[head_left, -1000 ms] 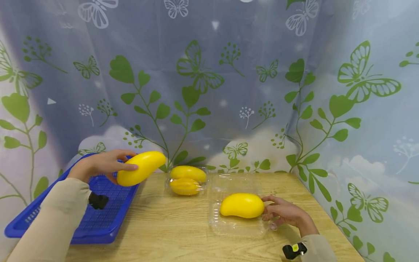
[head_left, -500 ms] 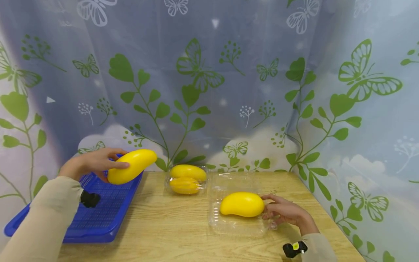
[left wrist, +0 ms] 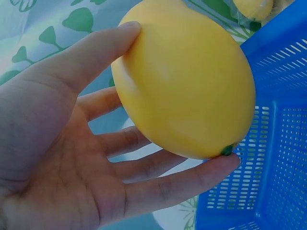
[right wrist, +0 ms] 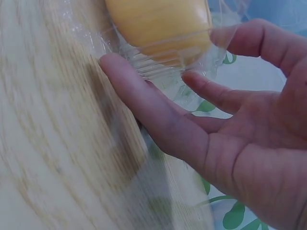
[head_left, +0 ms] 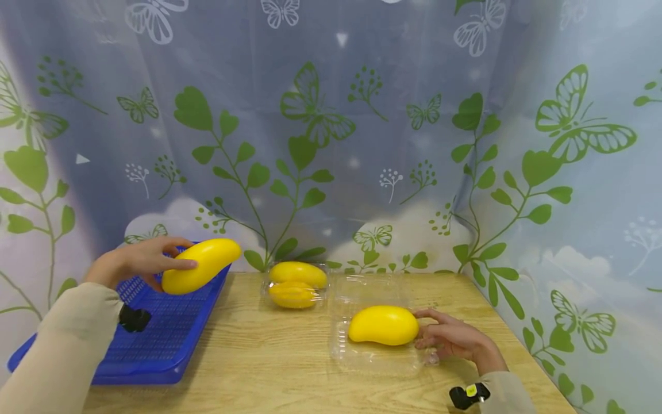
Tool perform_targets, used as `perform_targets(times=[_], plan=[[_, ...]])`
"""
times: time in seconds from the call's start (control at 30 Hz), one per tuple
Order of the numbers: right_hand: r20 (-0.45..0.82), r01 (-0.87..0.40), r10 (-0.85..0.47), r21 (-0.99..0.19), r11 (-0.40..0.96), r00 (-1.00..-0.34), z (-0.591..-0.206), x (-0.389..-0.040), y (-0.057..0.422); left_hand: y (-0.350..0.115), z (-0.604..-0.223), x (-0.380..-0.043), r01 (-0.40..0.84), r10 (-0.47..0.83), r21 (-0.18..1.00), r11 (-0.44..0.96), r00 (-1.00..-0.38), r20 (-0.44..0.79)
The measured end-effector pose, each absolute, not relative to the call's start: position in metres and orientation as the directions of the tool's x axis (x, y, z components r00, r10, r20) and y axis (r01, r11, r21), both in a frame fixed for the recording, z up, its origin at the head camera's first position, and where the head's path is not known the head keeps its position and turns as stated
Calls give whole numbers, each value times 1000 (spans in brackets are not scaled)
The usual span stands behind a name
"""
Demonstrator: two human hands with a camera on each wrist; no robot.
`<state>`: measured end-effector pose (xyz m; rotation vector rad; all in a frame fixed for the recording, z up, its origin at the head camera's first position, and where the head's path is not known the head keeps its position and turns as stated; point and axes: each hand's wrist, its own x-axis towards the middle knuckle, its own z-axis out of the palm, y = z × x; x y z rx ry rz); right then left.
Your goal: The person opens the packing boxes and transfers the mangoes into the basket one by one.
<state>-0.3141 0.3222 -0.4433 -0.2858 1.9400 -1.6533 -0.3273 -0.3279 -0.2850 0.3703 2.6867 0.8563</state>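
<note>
The wooden tabletop [head_left: 269, 356] before me is pale, its grain running side to side, and its far edge meets a patterned backdrop [head_left: 362, 46]: grey-blue cloth printed with green leafy stems, green and white butterflies and white clouds. At the right the sheet turns a corner and runs alongside the table in lighter blue. My left hand [head_left: 147, 257] grips a yellow mango [head_left: 201, 265], holding it up in the air at the far end of the blue basket [head_left: 173, 371], which stands slatted and shallow on the table's left. To the right, a second mango [head_left: 384, 325] lies in an open clear container [head_left: 362, 359], and my right hand [head_left: 455, 336] holds that container's right end between thumb and fingers. Near the backdrop, between basket and container, a clear box [head_left: 324, 293] encloses two more mangoes [head_left: 297, 270]. Cream sleeves [head_left: 77, 339] cover my forearms.
</note>
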Motion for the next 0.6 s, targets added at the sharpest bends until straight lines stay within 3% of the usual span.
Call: perform_targets(times=[0.6], plan=[[-286, 221, -519, -958, 185, -805, -447, -317, 326, -358, -296, -333, 92, 285, 591, 802, -928, -242]])
